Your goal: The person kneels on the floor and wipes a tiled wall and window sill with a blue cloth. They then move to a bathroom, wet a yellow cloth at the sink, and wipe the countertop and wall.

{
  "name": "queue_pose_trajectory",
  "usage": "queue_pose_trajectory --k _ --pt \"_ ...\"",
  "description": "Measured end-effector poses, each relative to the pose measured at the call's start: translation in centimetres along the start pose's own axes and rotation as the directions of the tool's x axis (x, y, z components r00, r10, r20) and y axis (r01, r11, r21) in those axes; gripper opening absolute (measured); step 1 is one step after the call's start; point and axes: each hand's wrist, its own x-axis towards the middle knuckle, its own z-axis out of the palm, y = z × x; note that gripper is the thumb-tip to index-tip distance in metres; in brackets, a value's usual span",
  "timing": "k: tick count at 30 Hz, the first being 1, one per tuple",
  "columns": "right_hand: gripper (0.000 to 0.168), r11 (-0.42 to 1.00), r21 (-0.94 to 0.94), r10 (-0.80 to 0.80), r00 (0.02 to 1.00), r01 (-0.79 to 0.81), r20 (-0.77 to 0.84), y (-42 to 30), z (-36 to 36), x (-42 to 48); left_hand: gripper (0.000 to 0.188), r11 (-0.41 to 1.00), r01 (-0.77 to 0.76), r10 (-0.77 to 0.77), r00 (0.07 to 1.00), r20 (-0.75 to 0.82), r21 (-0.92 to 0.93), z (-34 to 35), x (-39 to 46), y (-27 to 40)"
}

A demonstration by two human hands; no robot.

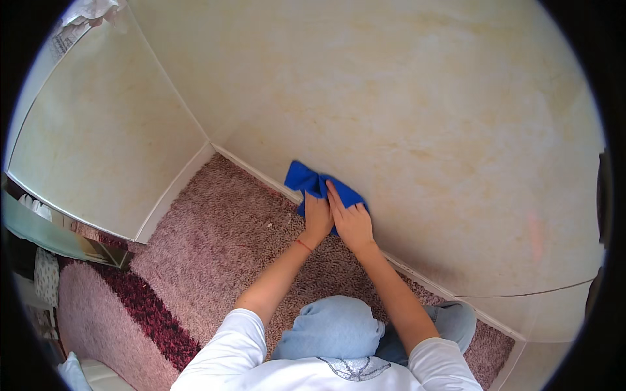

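Observation:
A blue cloth (345, 191) lies bunched against the lower part of a cream mottled wall (391, 107), just above the white baseboard. My left hand (318, 215), with a thin red string at the wrist, grips the cloth's lower middle, its fingertips hidden in the folds. Right beside it, my right hand (351, 222) presses the cloth to the wall with its fingers stretched out over the fabric. The two hands touch or nearly touch. A loose corner of the cloth sticks out to the upper left.
A pinkish shaggy carpet (210, 244) with a dark red stripe (146, 308) covers the floor. The white baseboard (254, 171) runs diagonally to a corner at a second wall (112, 127). A glass-like surface (49, 234) and a patterned fabric (46, 278) are at the left.

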Motion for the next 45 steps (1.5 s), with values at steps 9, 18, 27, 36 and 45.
queue_pose_trajectory --k 9,18,27,36,45 --pt "0.044 0.997 -0.059 0.023 0.940 -0.046 -0.341 1.3 -5.8 5.4 0.039 0.993 -0.097 0.098 0.995 0.017 -0.070 -4.3 7.0 4.1" --pt "0.032 0.990 -0.028 -0.120 0.732 0.136 -0.671 3.4 -19.2 18.2 0.040 0.848 -0.526 0.466 0.688 -0.556 0.061 -12.1 21.4 14.4" --pt "0.025 0.968 -0.249 -0.228 0.445 0.011 -0.866 4.0 -37.8 29.7 0.077 0.548 -0.663 0.821 0.312 -0.478 0.510 -26.5 36.0 28.0" --pt "0.032 0.842 -0.452 -0.034 0.806 -0.296 -0.591 4.8 -41.4 27.5 0.074 0.618 -0.658 0.730 0.683 -0.004 0.430 -32.6 36.7 31.3" --pt "0.030 0.806 -0.515 -0.144 0.747 -0.293 -0.650 7.9 -40.9 24.7 0.060 0.475 -0.749 0.876 0.453 -0.167 0.463 -30.8 38.1 30.3"
